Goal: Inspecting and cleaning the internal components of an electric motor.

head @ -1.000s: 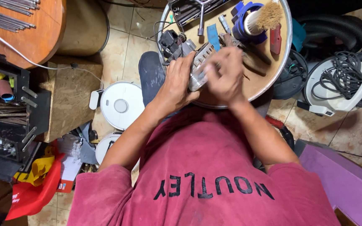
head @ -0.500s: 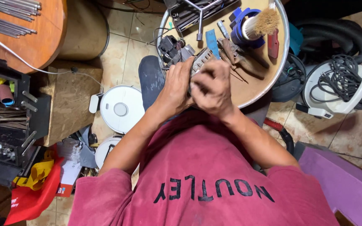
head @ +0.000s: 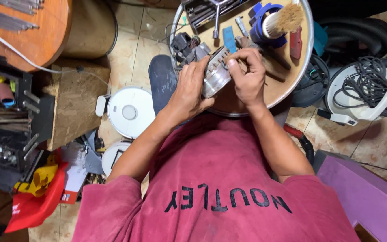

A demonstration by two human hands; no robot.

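both hands (head: 216, 85) around grey part (head: 215, 77)

Even, soft light; sharp focus.

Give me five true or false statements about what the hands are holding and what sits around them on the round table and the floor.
1. Both hands hold the grey ribbed metal part above the round wooden table. True.
2. The left hand rests flat on the floor. False: it grips the grey part from the left side.
3. A bristle brush with a blue base lies on the table beyond the right hand. True.
4. The white round disc-shaped machine sits on the table. False: it is on the tiled floor, left of the person.
5. The coiled black cable hangs from the right hand. False: it lies on a white appliance at the right.
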